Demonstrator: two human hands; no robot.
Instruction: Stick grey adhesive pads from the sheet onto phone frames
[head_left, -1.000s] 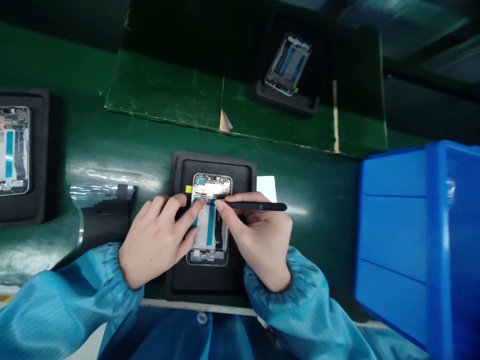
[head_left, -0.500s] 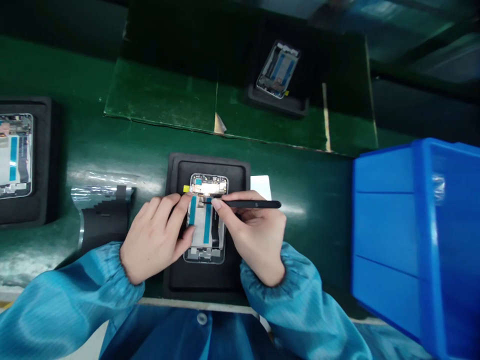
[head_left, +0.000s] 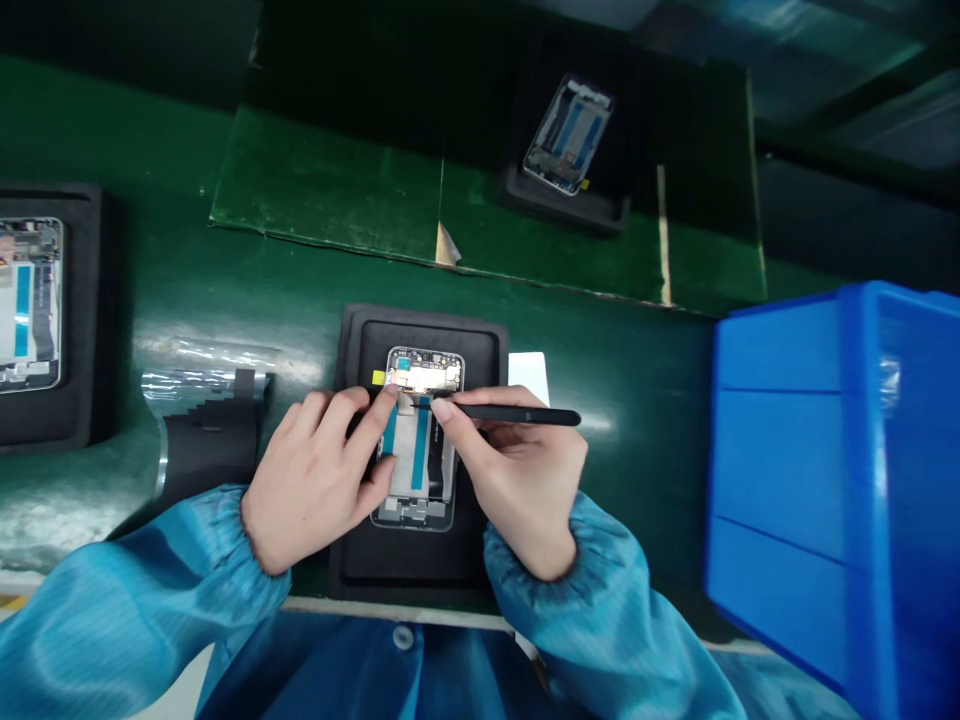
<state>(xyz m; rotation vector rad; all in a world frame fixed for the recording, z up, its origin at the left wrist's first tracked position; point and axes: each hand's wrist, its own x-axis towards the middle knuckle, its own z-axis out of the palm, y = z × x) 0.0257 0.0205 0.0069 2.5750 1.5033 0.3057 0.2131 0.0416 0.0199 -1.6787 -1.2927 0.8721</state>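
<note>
- So the opened phone (head_left: pixel 403 465) is sitting face-up on the black tray (head_left: pixel 420 567), board end pointing to twelve o'clock, probably so the small parts are facing the worker. A yellow tab (head_left: pixel 379 378) is poking out around eleven.
- The left hand (head_left: pixel 319 480) is coming in from eight o'clock, grip spread, index and thumb resting on the phone's left edge, likely steadying it.
- The right hand (head_left: pixel 517 480) is reaching in from four, grip pinching a slim black tool (head_left: pixel 532 413) with its tip aiming at nine, just below the board, seemingly for fine control. Can't tell if the tip's touching.
- A white card (head_left: pixel 531 376) is peeking out at two.
- Farther out on the green worktop (head_left: pixel 637 400), dark film (head_left: pixel 206 445) is lying at nine and a blue bin (head_left: pixel 780 440) is standing at three.
- Another phone (head_left: pixel 570 135) is lying tilted around one.
</note>
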